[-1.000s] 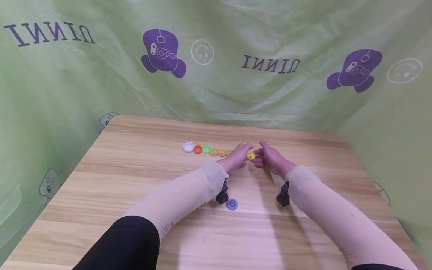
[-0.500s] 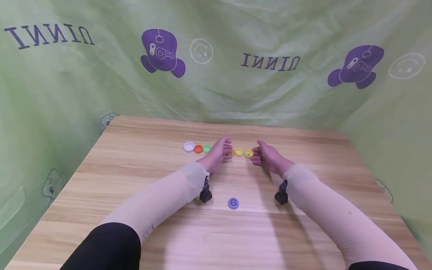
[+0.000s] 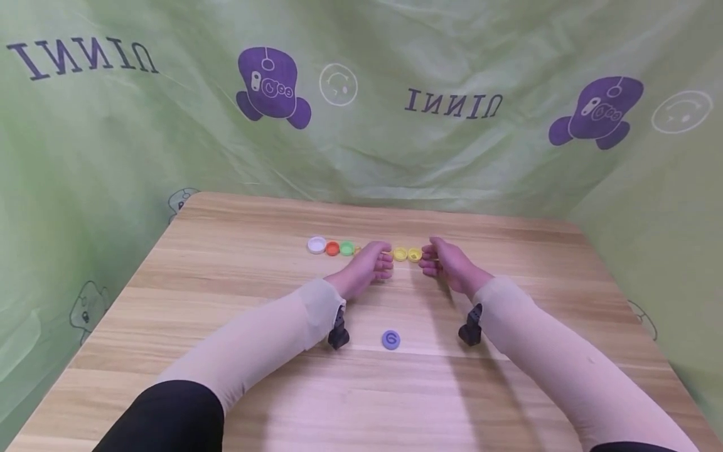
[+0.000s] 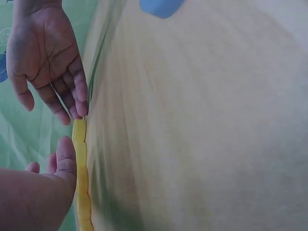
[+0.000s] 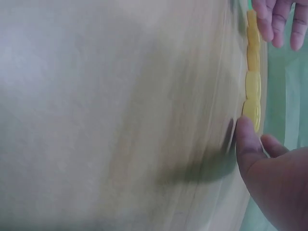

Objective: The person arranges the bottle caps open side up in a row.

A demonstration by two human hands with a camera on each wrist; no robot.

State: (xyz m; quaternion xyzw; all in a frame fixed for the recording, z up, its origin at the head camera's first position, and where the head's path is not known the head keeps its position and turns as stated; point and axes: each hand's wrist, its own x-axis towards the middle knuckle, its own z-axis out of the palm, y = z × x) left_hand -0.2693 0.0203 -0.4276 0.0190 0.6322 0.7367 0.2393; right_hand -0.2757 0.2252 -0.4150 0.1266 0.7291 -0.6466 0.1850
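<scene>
A row of small round plastic caps runs across the far part of the table: a white cap (image 3: 317,245), a red cap (image 3: 332,248), a green cap (image 3: 346,248), then several yellow caps. My right hand (image 3: 454,262) has its fingertips against the rightmost yellow cap (image 3: 415,254), which sits beside another yellow cap (image 3: 400,254). Its fingers are extended, not curled round it. My left hand (image 3: 361,270) is held loosely over the middle of the row, hiding some yellow caps; the left wrist view shows its thumb beside the yellow line (image 4: 82,156).
A blue cap (image 3: 391,339) with a dark mark lies apart from the row, nearer the front, between the two forearms. The wooden table (image 3: 237,251) ends at a green curtain (image 3: 395,163) with purple figures behind it.
My left hand has moved left, away from the right end of the row. The rightmost yellow cap has slid left, closing the gap to its neighbour, with my right hand following it.
</scene>
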